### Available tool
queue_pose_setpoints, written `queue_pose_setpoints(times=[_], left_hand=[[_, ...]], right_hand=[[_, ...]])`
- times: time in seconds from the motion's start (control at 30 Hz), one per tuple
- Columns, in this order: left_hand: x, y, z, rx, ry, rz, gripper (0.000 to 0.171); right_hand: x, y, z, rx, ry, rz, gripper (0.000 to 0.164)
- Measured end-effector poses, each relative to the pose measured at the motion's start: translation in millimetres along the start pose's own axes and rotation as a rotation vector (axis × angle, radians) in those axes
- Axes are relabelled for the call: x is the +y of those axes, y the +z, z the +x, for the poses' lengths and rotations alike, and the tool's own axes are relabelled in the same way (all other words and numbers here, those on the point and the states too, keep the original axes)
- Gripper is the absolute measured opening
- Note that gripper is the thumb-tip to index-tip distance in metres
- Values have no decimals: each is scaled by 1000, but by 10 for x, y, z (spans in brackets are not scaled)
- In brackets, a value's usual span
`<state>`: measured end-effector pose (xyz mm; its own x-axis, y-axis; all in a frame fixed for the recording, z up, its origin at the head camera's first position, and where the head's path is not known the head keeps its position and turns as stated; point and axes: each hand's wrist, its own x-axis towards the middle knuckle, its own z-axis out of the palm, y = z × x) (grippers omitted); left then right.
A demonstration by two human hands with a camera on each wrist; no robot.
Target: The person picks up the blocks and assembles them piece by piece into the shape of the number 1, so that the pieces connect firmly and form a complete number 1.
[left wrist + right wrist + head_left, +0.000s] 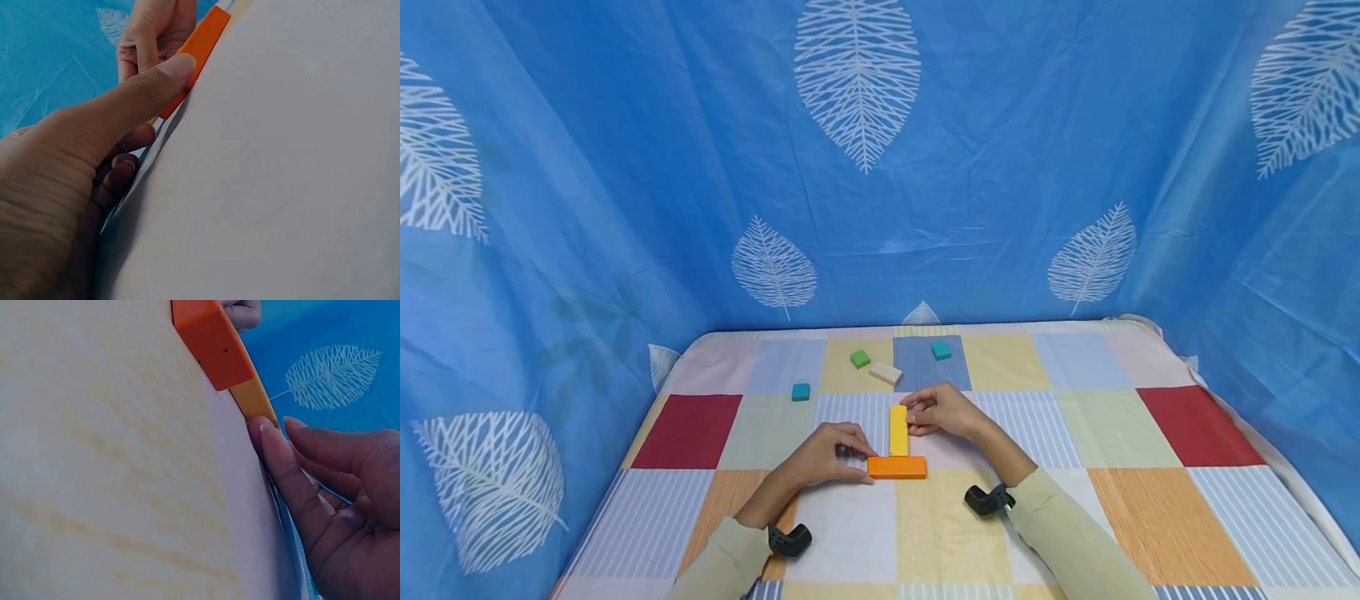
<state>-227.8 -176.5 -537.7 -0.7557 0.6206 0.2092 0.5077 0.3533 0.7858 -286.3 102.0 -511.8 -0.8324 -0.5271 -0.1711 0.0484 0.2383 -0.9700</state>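
Note:
An orange rectangular block point(898, 468) lies crosswise on the patchwork cloth. A yellow block point(898, 429) runs away from its far side, the two forming an upside-down T. My left hand point(829, 455) pinches the left end of the orange block; its thumb point(178, 67) lies on the near face in the left wrist view. My right hand point(947, 410) holds the yellow block by the right side near its far end. In the right wrist view the right thumb point(281, 450) reaches the yellow block's edge, with the index fingertip just above it.
Beyond the hands lie a green block point(860, 358), a cream block point(885, 372) and two teal blocks, one at the left point(801, 392) and one at the right point(942, 351). A blue leaf-print curtain point(925, 250) stands around the back and sides of the cloth-covered table.

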Motion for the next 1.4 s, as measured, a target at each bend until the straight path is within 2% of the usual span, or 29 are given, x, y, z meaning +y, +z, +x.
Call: queue_pose_setpoints(times=[0.53,0.77,1.0,1.17,1.4], left_hand=[[16,5,-18,-13,39,14,35],[16,17,-24,-6,28,2,35],[-12,-5,-24,-11,34,6,34],[-41,-15,-28,-17,60,-8,33],[-30,-20,-17,-23,57,-2,34]], right_hand=[[-19,1,-14,22,-15,-25,30],[-100,-90,13,95,-21,-109,29],[-209,-186,110,161,-115,-250,27],[-289,-203,210,192,-168,-282,27],[-352,-195,362,221,-171,-345,29]])
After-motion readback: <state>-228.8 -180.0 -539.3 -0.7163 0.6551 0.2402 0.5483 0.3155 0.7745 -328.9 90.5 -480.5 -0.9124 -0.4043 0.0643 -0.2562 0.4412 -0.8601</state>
